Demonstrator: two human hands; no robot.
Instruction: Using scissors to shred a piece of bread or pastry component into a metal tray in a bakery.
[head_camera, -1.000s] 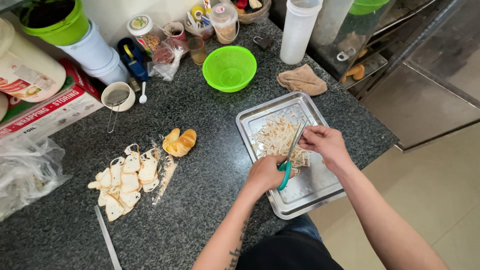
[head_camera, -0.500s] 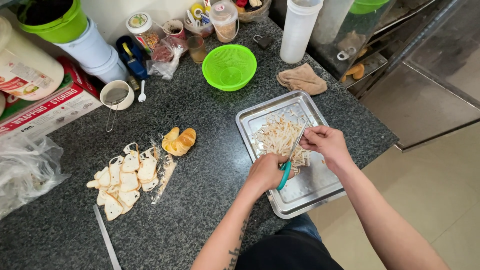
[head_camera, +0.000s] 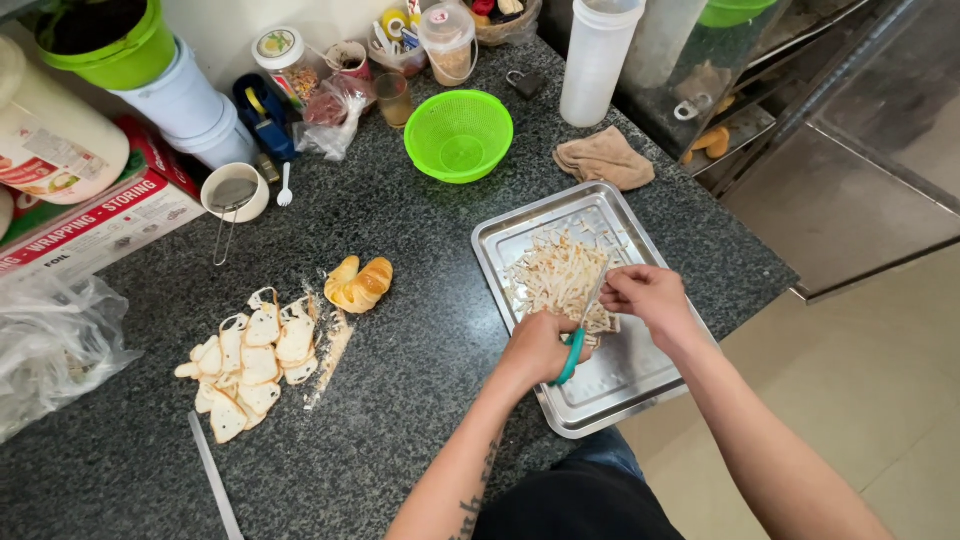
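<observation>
Tray (head_camera: 640, 385), steel and rectangular, sits on the dark granite counter (head_camera: 420, 330) at its front right edge, holding a heap of pale bread strips (head_camera: 560, 275) in its far half. Both hands work over the tray's middle, at the near edge of the heap. Left hand (head_camera: 537, 347) is closed around the teal handle of a pair of scissors (head_camera: 580, 325), whose blades run up toward the strips. Right hand (head_camera: 648, 295) sits just right of the blades, fingers curled and pinched at the strips; what it grips cannot be told exactly. Green colander (head_camera: 458, 135) stands behind the tray. Bread crusts (head_camera: 255, 355) lie well to the left, with a small croissant (head_camera: 360, 284) between them and the tray.
</observation>
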